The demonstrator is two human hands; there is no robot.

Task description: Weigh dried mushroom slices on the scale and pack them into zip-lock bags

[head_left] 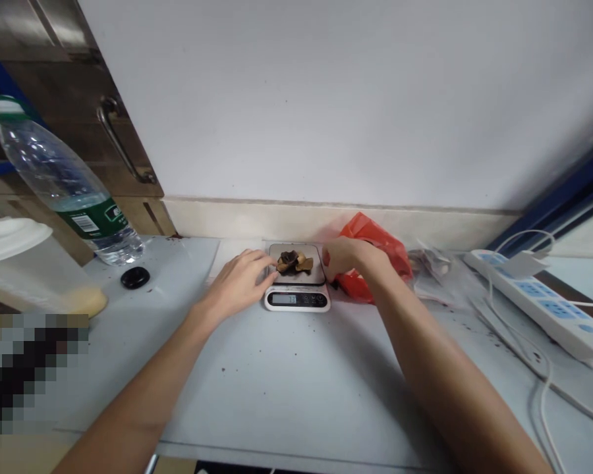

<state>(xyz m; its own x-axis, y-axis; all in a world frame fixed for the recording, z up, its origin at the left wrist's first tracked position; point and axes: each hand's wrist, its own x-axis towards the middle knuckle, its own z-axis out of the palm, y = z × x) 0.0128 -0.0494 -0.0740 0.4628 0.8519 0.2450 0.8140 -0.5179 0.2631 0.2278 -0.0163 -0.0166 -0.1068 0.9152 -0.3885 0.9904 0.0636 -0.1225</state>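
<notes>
A small white digital scale (297, 300) stands on the table by the wall, its display lit with digits I cannot read surely. On its metal plate lies a small pile of brown, curled dried pieces (294, 263), their kind unclear. My left hand (244, 279) reaches over the plate's left edge with thumb and fingers apart, the fingertips close to the pile; whether they touch it I cannot tell. On the other side, my right hand (344, 257) has its fingers curled down between the plate and a crumpled red plastic bag (375, 238). What those fingers hold is hidden.
At left are a plastic water bottle (86, 207), a lidded container (24, 270) and a black round cap (135, 277). A white power strip (543, 303) with cables lies at right, near a clear plastic bag (439, 276). Dark crumbs dot the table (271, 401).
</notes>
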